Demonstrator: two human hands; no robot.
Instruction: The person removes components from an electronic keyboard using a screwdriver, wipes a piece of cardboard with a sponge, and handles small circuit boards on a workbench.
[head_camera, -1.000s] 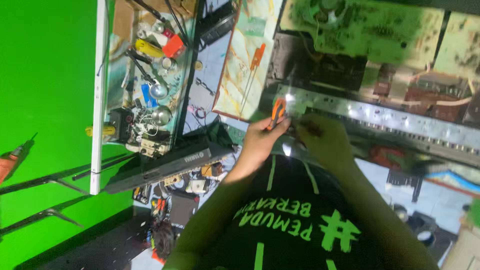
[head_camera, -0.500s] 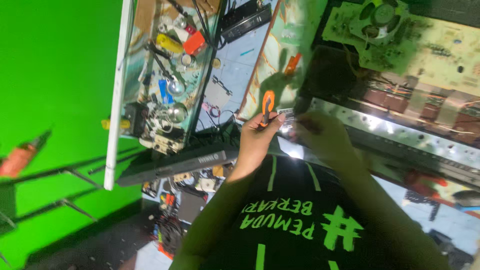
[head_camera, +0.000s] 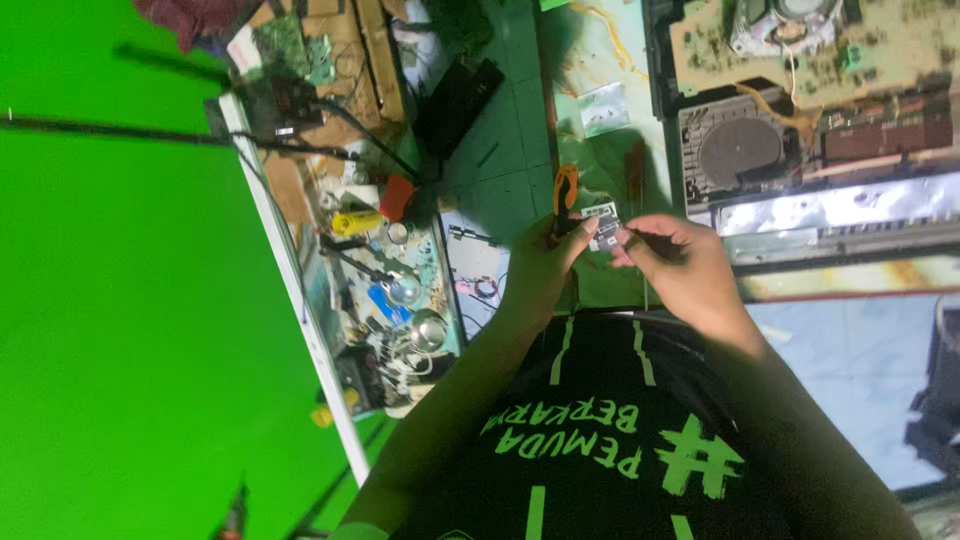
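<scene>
Both hands pinch one small circuit module (head_camera: 603, 225) above the green surface (head_camera: 520, 150): left hand (head_camera: 545, 265), right hand (head_camera: 680, 265). Orange-handled tool (head_camera: 566, 195) lies beside. Work appears midway; boards remain open.

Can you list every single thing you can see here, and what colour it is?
small board: 1, dark and white, between the fingertips of both hands
orange-handled tool: 1, orange, just above the left hand
circuit board: 1, tan, top right
round disc: 1, grey, below the circuit board
yellow cylinder: 1, yellow, on the cluttered tray
backdrop: 1, green, left
shirt: 1, black, bottom
left hand: touching the board
right hand: pinching the board
</scene>
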